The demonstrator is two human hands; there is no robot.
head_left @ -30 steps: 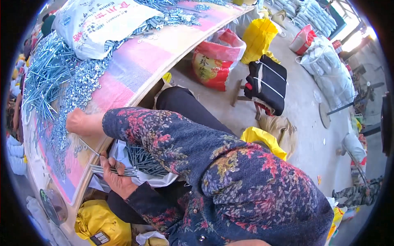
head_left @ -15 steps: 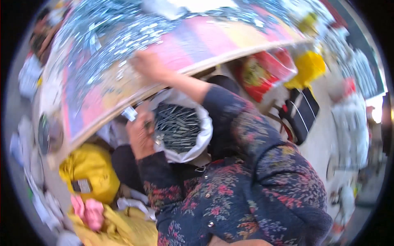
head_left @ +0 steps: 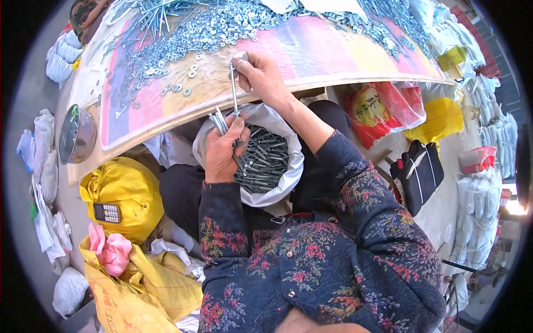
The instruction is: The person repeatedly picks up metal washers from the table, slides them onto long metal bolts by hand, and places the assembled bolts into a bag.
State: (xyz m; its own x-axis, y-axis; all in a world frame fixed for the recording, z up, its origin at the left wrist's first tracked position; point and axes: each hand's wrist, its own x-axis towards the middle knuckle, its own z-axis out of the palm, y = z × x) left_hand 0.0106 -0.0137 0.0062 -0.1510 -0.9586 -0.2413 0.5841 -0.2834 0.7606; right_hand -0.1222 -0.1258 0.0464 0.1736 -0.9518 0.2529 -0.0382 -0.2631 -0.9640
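Observation:
My left hand point(head_left: 223, 154) is closed around several slim metal bolts point(head_left: 220, 119) just above the left rim of an open white bag point(head_left: 298, 166). One long silvery bolt point(head_left: 234, 83) stands nearly upright, its lower end between my left fingertips. At its upper end my right hand point(head_left: 263, 77) pinches it with thumb and forefinger, over the table's near edge. Inside the bag lies a heap of dark metal bolts point(head_left: 264, 161). Beyond my hands, many loose flat washers point(head_left: 194, 41) are spread over the striped tabletop cloth point(head_left: 277, 53).
Long metal rods point(head_left: 161, 16) lie piled at the table's far left. A metal bowl point(head_left: 78, 135) is by its left corner. A yellow bag point(head_left: 130, 186) with a phone point(head_left: 107, 213) on it sits at lower left. Red point(head_left: 375, 114) and yellow bags point(head_left: 438, 122) stand at right.
My right hand has come away from the washers, moving right, and now grips the upper end of a bolt. My left hand has turned upward beside the bag. The whole view has shifted slightly.

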